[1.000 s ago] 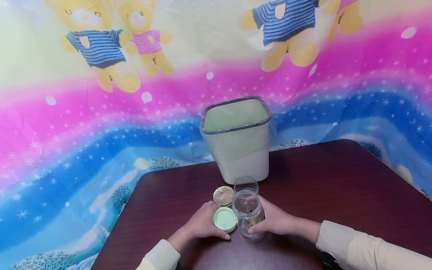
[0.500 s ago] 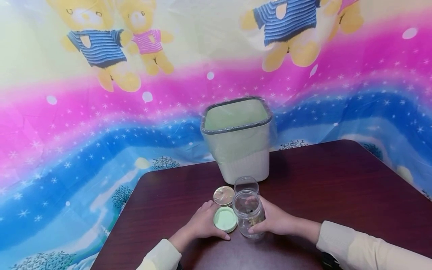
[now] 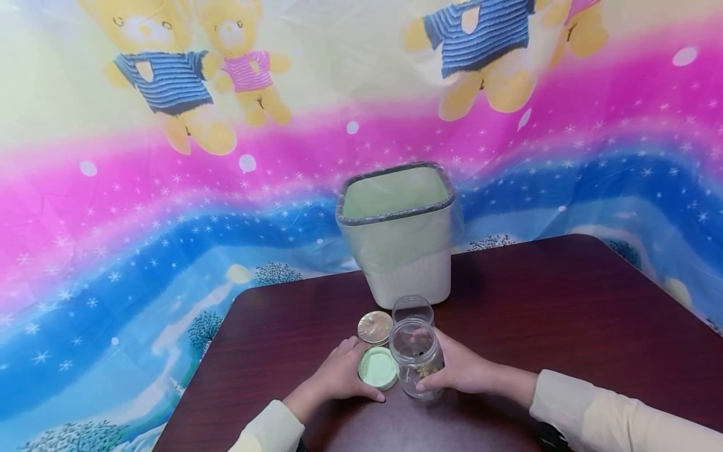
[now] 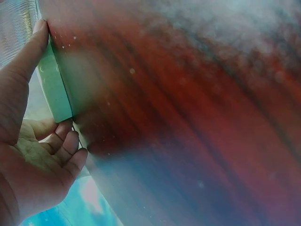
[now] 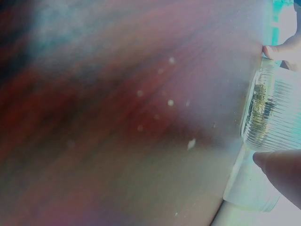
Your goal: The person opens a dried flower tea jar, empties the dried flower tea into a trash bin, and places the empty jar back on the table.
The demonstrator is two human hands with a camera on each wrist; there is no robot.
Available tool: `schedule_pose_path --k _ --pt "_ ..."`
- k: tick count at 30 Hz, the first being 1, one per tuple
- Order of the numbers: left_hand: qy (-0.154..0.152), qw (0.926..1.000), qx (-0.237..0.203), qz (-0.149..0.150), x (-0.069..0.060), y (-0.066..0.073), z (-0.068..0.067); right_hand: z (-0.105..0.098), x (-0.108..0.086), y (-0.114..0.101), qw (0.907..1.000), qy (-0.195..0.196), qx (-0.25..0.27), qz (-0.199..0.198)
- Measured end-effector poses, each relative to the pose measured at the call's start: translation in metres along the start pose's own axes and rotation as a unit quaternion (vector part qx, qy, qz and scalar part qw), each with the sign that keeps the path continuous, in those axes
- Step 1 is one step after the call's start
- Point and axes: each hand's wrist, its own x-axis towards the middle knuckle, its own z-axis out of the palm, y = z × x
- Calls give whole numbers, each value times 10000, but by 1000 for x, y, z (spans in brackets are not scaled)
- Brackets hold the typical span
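Note:
My left hand (image 3: 339, 371) rests on the table around a pale green jar lid (image 3: 378, 368), thumb on its near edge. In the left wrist view, the thumb and fingertips touch the rim of the green lid (image 4: 55, 92) from two sides. To its right, my right hand (image 3: 462, 366) grips an uncapped clear jar (image 3: 415, 358) standing upright. The right wrist view shows this ribbed jar (image 5: 273, 110) with small brownish-yellow bits near its base. A gold-coloured lid (image 3: 374, 328) lies just behind the green one. Behind the held jar stands a second clear jar (image 3: 413, 307), partly hidden.
A white bin (image 3: 407, 270) with a grey rim and a clear liner stands on the table behind the jars. The dark red-brown table (image 3: 542, 301) reaches back to a printed cloth (image 3: 316, 157) with teddy bears.

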Motion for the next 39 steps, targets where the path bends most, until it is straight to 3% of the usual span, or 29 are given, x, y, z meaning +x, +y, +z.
schedule_pose_path --k 10,19,24,31,39 --pt "161 9996 -244 -21 0 -4 -14 0 0 2 10000 11 42 36" --pt "389 9932 -1026 -399 9 -1 -46 0 -1 0 9999 15 53 94" --pt "769 9871 -1335 -441 16 2 -64 0 -1 1 9999 15 100 91" --pt "1521 9710 -1708 -699 35 5 -93 0 -2 1 9999 0 118 91" --pt "1927 9450 -2451 -991 59 6 -131 -1 -1 0 9998 -3 154 105"
